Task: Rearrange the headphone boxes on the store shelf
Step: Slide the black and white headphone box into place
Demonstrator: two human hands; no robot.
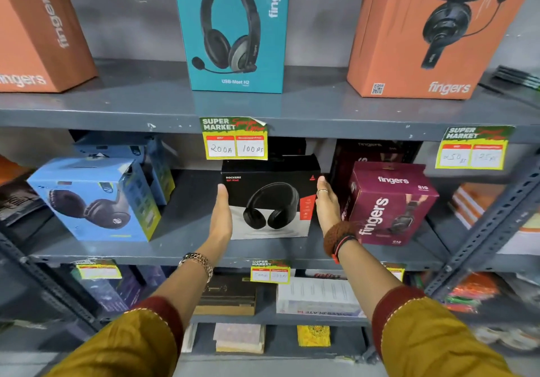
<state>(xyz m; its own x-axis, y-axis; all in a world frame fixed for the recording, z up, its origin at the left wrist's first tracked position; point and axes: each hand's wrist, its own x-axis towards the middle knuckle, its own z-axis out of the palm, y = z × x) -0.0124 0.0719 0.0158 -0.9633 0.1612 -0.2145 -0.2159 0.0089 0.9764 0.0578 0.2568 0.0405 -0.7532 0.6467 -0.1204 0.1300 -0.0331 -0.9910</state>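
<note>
A black headphone box (270, 198) stands on the middle shelf (181, 248). My left hand (222, 216) lies flat against its left side, fingers straight. At the box's right side is my right hand (326, 201), also flat, wearing a ring. Both palms face the box; whether they press it is unclear. A blue headphone box (93, 201) sits tilted to the left, and a maroon box (388, 204) stands close on the right. On the upper shelf stand a teal box (233, 28) and two orange boxes (38, 31) (429, 31).
Yellow price tags (236, 140) (473, 150) hang from the upper shelf's front edge. More boxes stand behind the blue and maroon ones. A slotted metal upright (482, 230) runs at the right. Lower shelves hold books and packets (318, 294).
</note>
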